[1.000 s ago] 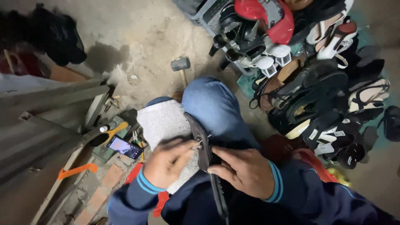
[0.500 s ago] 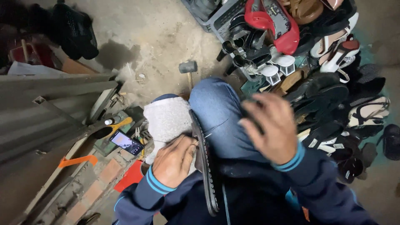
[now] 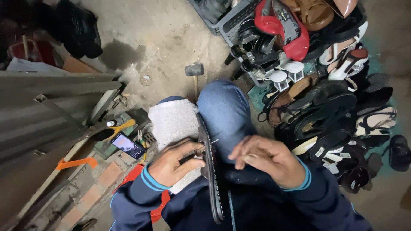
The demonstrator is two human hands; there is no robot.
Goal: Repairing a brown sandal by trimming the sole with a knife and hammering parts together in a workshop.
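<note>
Left hand (image 3: pixel 173 164), lower centre of the frame: closed, fingers pinching the near edge of a black shoe sole (image 3: pixel 210 171) and pressing it against a white cloth (image 3: pixel 175 122) laid over the person's lap.

Right hand (image 3: pixel 267 158), lower centre-right: fingers curled together, just to the right of the sole, not touching it. It seems to pinch something thin, perhaps a needle or thread, but the hand is blurred and this cannot be told for sure.

Black shoe sole: stood on edge, long axis running from the middle of the frame down towards the bottom edge, between the two hands. The left hand is on it; the right hand lies just beside it, on the side of the blue-jeaned knee (image 3: pixel 222 107).

Floor items, upper centre: hammer (image 3: pixel 195 70), head up, on bare concrete.

Right half of the frame: heap of shoes and sandals (image 3: pixel 334 111), mostly black, with a red shoe (image 3: pixel 282 25) and a grey plastic crate (image 3: pixel 231 19) at the top.

Left of the lap: phone with lit screen (image 3: pixel 127 145), a yellow-handled tool (image 3: pixel 122 126), an orange strap (image 3: pixel 77 163), and grey metal framing (image 3: pixel 47 111).
</note>
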